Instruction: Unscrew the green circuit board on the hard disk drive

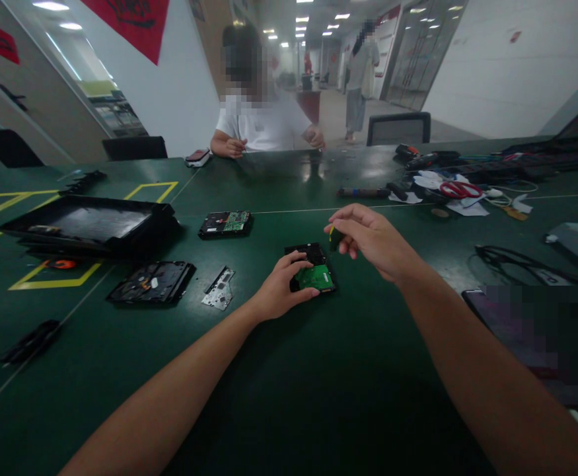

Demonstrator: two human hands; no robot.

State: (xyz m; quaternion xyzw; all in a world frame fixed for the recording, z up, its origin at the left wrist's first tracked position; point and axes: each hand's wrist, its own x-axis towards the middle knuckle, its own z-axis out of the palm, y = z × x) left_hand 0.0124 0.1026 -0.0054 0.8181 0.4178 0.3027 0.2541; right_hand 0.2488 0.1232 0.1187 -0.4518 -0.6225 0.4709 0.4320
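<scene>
A hard drive (320, 278) with a green circuit board facing up lies on the dark green table in the middle of the view. My left hand (283, 285) grips it from the left, thumb at the near side and fingers across the top, covering part of it. Just above its right far corner, my right hand (362, 239) is closed around a small yellow and black tool, seemingly a screwdriver (335, 237), pointing down. Whether its tip touches the drive I cannot tell. Left of my left hand lies a loose silver circuit board (219, 289).
Two more drives, one further back (225, 224) and one opened up (152, 283), lie to the left near stacked black trays (90, 225). Cables, red scissors (460, 190) and paper clutter the right back. A person in white (263, 125) sits opposite.
</scene>
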